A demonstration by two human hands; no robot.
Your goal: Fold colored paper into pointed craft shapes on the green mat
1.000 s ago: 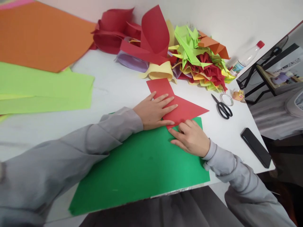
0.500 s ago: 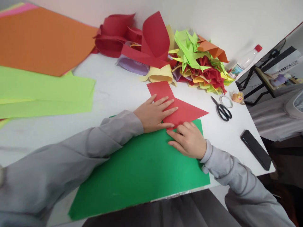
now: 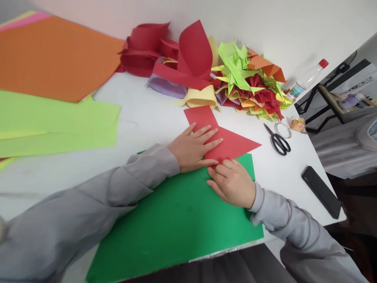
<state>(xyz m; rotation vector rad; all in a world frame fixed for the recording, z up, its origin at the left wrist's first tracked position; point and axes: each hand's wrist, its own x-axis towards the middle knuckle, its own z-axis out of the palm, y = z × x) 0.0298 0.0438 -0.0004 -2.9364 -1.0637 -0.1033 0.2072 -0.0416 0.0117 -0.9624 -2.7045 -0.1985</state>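
A folded sheet of red paper lies partly over the far edge of a green sheet. My left hand rests flat on the red paper with its fingers spread. Beside it, my right hand has its fingers curled at the paper's near corner, pinching it just by my left thumb. That corner is mostly hidden under the fingers.
Orange sheets and light green sheets lie at the left. Rolled red paper and a pile of folded paper shapes stand by the wall. Scissors, tape, a bottle and a black case are at the right.
The whole view has shifted slightly, so everything sits a little lower. My right fingers have drawn in at the paper's near corner; my left hand stays flat on it.
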